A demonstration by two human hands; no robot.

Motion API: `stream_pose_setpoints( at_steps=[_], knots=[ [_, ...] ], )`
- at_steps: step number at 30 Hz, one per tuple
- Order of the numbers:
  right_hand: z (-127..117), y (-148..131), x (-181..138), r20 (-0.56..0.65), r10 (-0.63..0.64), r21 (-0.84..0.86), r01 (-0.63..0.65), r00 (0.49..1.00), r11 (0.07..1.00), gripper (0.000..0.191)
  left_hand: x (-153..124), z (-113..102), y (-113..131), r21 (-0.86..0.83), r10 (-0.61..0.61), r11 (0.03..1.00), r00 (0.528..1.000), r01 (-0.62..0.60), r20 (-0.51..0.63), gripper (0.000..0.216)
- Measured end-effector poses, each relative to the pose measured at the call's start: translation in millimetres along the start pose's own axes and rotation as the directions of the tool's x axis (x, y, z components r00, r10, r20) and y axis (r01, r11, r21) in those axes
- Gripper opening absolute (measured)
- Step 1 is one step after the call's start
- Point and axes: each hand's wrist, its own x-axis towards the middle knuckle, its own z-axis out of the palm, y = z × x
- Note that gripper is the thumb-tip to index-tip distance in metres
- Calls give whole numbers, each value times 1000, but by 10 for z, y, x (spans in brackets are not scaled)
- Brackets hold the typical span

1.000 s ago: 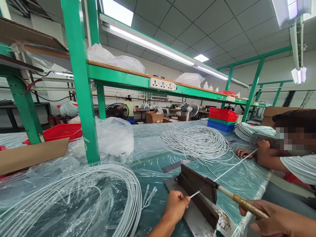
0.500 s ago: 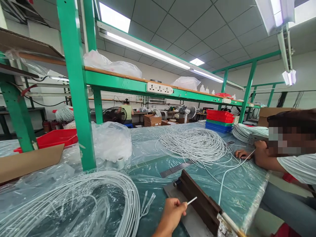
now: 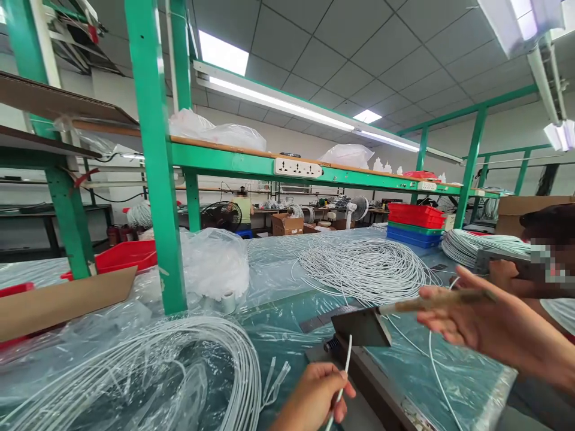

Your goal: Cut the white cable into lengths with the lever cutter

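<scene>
My left hand [image 3: 317, 392] is at the lower middle, its fingers pinched on a thin white cable [image 3: 347, 365] that points upward. Just beyond the fingertips stands a lever cutter [image 3: 375, 386], with a dark metal base and its wide blade [image 3: 359, 326] raised. From the blade a wooden handle [image 3: 471, 297] reaches right, across the palm of my right hand [image 3: 498, 326]. The thumb lies above the handle and the fingers below, rather loosely extended and slightly blurred. The cable's upper tip is close to the blade's lower edge; whether they touch is unclear.
A large coil of white cable [image 3: 368, 269] lies beyond the cutter, near a steel ruler [image 3: 318, 320]. Another coil [image 3: 245, 353] sits at left under clear plastic. A green post [image 3: 157, 179] rises nearby. At right, a co-worker's arm [image 3: 503, 272] is close to my right hand.
My right hand has come into view from the right, on the handle, and the blade has swung up. The left hand's cable has turned from slanting right to nearly upright and shows longer.
</scene>
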Motion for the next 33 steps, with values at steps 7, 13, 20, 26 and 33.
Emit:
stream_pose_setpoints(
  at_steps=[7,13,20,26,33],
  knots=[
    [615,-372,1135,186,-186,38,182,965,983,53,-258,107,393,2,-29,1000,996,29,80,34],
    [958,-224,1951,40,-221,-78,224,974,971,44,-347,-6,479,-40,6,999,998,-4,56,37],
    [1144,-80,2295,15,-196,-194,195,980,961,30,-433,-26,757,-108,133,984,986,-143,-99,49],
    [1245,91,2088,70,-345,-191,352,936,916,29,-534,-160,993,-99,338,921,898,-377,-281,37],
    [1448,805,761,793,32,-207,220,608,953,73,-695,-343,1306,42,599,682,525,-730,-604,13]
  ],
)
